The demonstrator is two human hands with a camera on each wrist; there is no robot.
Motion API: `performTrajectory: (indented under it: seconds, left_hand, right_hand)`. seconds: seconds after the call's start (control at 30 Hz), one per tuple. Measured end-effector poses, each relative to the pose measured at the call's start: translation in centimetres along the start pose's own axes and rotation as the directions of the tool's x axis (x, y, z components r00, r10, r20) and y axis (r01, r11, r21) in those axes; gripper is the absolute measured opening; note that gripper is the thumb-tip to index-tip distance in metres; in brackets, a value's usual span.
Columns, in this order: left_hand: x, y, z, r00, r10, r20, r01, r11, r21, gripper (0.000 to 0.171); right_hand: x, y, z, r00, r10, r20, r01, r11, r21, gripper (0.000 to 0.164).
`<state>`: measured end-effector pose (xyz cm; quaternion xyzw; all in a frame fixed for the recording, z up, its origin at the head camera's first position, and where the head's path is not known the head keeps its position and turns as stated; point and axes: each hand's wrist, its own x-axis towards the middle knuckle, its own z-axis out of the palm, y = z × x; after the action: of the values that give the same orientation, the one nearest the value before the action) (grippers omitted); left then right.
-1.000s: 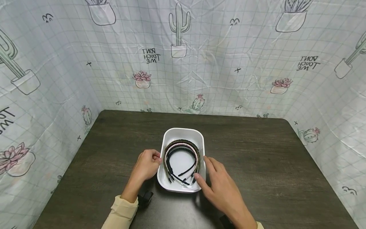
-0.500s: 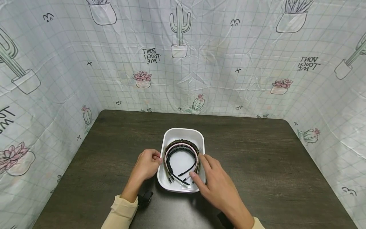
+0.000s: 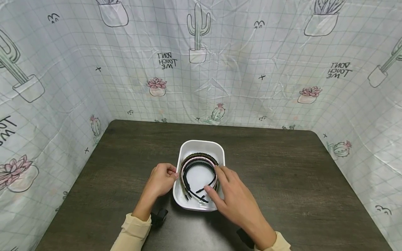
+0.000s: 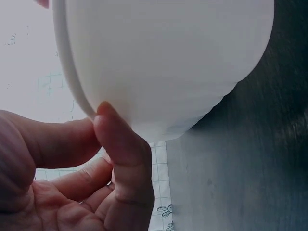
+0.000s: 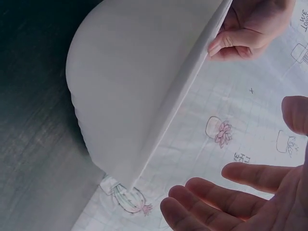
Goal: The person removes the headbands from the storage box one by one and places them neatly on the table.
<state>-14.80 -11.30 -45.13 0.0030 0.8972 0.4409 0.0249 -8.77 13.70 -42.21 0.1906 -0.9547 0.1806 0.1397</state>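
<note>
White tub (image 3: 201, 146) at tabletop (image 3: 282, 174) centre, headbands (image 3: 198, 170) inside. Left hand (image 3: 161, 181) at tub's 9 o'clock, grip pinching rim. Right hand (image 3: 233, 198) at 4 o'clock, grip spread, fingertips (image 3: 208, 188) over headbands.

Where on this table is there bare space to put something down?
The dark wooden table lies bare right of the white plastic tub, left of it, and behind toward the curtain. It is crowded at the tub: headbands, left hand, right hand.

Several thin toothed headbands (image 3: 199, 174), black, pink and brown, lie nested flat in a white tub (image 3: 201, 145).
</note>
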Motion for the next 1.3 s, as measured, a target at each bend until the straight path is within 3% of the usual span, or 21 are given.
performTrajectory:
  seconds: [0.73,1.3]
  left_hand:
    - [0.1,-0.2,0.0,0.996,-0.064,0.058,0.071,0.987,-0.145,0.01]
    - [0.1,-0.1,-0.4,0.989,-0.109,0.104,0.129,0.968,-0.215,0.015]
  right_hand:
    - [1.5,-0.7,-0.5,0.998,-0.055,0.038,0.055,0.998,-0.003,0.071]
    - [2.6,-0.9,-0.4,0.993,-0.041,0.115,0.032,0.997,0.073,0.063]
